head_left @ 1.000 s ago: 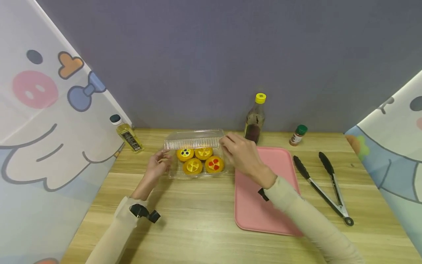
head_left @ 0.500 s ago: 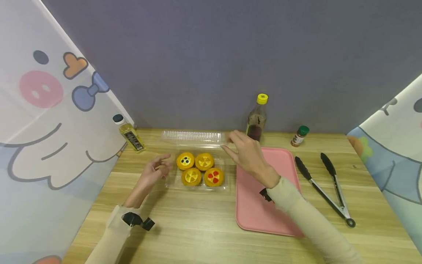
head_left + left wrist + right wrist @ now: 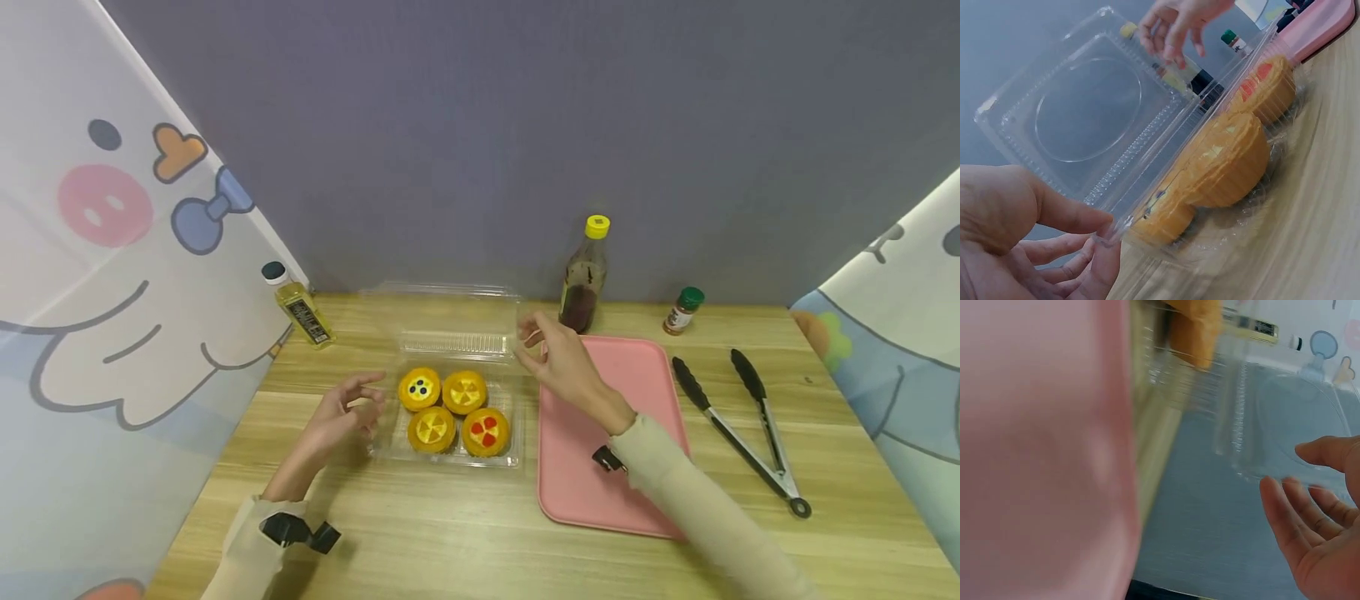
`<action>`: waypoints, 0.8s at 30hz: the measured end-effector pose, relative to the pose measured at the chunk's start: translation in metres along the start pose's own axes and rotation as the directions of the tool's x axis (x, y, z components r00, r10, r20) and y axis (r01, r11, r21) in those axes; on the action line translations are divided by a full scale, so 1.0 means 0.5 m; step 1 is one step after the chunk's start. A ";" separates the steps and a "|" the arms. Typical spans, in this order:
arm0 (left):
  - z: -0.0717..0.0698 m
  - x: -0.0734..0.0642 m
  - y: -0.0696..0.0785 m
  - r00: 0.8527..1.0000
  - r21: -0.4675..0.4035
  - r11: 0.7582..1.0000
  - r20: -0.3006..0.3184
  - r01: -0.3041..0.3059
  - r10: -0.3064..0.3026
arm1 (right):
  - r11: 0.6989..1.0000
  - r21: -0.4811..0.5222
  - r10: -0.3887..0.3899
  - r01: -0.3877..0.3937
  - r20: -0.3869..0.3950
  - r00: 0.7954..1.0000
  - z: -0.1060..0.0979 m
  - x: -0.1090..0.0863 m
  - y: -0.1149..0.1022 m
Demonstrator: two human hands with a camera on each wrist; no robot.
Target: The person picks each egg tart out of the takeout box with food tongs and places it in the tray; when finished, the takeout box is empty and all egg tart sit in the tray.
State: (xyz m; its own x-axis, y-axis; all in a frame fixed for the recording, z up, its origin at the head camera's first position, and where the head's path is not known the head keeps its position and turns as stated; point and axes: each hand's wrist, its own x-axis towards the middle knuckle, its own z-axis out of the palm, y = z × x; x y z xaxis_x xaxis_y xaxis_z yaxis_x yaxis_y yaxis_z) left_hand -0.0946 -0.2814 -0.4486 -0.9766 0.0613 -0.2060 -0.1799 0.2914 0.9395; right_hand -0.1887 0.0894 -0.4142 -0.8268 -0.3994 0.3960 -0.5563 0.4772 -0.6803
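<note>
The container sat left of centre on the worktop, its lid behind it, toward the rear edge. Four tarts lay in the container, two behind two. The tray was located right of the container; the tongs lay right of the tray, near the right edge. One bottle was positioned near the rear left corner. A second bottle stood behind the tray's left rear corner; a jar, behind the right.

Small black devices sit at the cuffs of long cream sleeves.
</note>
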 end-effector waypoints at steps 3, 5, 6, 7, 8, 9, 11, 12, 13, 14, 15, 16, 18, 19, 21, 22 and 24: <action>0.001 -0.008 -0.002 1.000 -0.002 1.000 0.002 0.006 -0.006 | 0.999 0.020 0.040 -0.041 0.026 0.999 0.013 -0.011 0.015; 0.002 -0.011 -0.003 1.000 -0.003 1.000 0.002 0.010 -0.010 | 0.998 0.028 0.056 -0.058 0.053 0.997 0.022 -0.017 0.022; 0.003 -0.013 -0.003 1.000 -0.005 1.000 0.000 0.011 -0.011 | 0.997 0.036 0.063 -0.066 0.069 0.996 0.026 -0.020 0.025; 0.004 -0.013 -0.004 1.000 -0.006 1.000 -0.005 0.014 -0.014 | 0.996 0.046 0.070 -0.074 0.082 0.994 0.031 -0.022 0.027; 0.004 -0.014 -0.004 1.000 -0.004 1.000 -0.007 0.015 -0.015 | 0.995 0.061 0.076 -0.082 0.096 0.992 0.035 -0.024 0.029; 0.004 -0.015 -0.005 1.000 -0.004 1.000 -0.008 0.015 -0.016 | 0.993 0.076 0.082 -0.090 0.109 0.991 0.040 -0.026 0.031; 0.005 -0.017 -0.005 1.000 -0.003 1.000 -0.009 0.017 -0.017 | 0.988 0.106 0.095 -0.109 0.128 0.987 0.048 -0.029 0.034; 0.005 -0.018 -0.006 1.000 -0.003 1.000 -0.008 0.017 -0.017 | 0.986 0.120 0.098 -0.114 0.130 0.987 0.051 -0.031 0.036; 0.005 -0.018 -0.006 1.000 -0.002 1.000 -0.007 0.019 -0.019 | 0.983 0.139 0.099 -0.117 0.132 0.986 0.054 -0.032 0.037; 0.005 -0.019 -0.006 1.000 -0.001 1.000 -0.004 0.019 -0.019 | 0.981 0.152 0.099 -0.120 0.134 0.986 0.056 -0.033 0.037; 0.004 -0.020 -0.006 1.000 -0.002 1.000 -0.003 0.019 -0.019 | 0.979 0.163 0.098 -0.120 0.135 0.986 0.058 -0.033 0.038; 0.004 -0.020 -0.007 1.000 -0.002 1.000 -0.001 0.018 -0.018 | 0.978 0.172 0.097 -0.120 0.135 0.986 0.059 -0.034 0.038; 0.004 -0.022 -0.007 1.000 -0.005 1.000 0.003 0.018 -0.018 | 0.975 0.188 0.092 -0.117 0.136 0.986 0.059 -0.034 0.037; 0.004 -0.023 -0.007 1.000 -0.008 1.000 0.006 0.019 -0.019 | 0.974 0.193 0.095 -0.121 0.139 0.986 0.059 -0.033 0.036; 0.004 -0.025 -0.006 1.000 -0.016 1.000 0.013 0.021 -0.021 | 0.970 0.199 0.110 -0.138 0.146 0.983 0.057 -0.032 0.035; 0.003 -0.025 -0.006 1.000 -0.019 1.000 0.019 0.021 -0.021 | 0.968 0.203 0.121 -0.150 0.149 0.981 0.056 -0.032 0.034; 0.003 -0.027 -0.006 0.999 -0.024 0.999 0.029 0.022 -0.021 | 0.960 0.213 0.147 -0.180 0.161 0.976 0.054 -0.031 0.034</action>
State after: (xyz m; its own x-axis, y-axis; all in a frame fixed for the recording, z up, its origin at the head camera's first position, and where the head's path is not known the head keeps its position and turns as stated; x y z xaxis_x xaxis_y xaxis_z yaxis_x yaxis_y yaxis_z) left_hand -0.0808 -0.2816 -0.4492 -0.9687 0.0830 -0.2339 -0.2041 0.2698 0.9410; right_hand -0.1832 0.0825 -0.4484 -0.8752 -0.4461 0.1872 -0.3682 0.3632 -0.8559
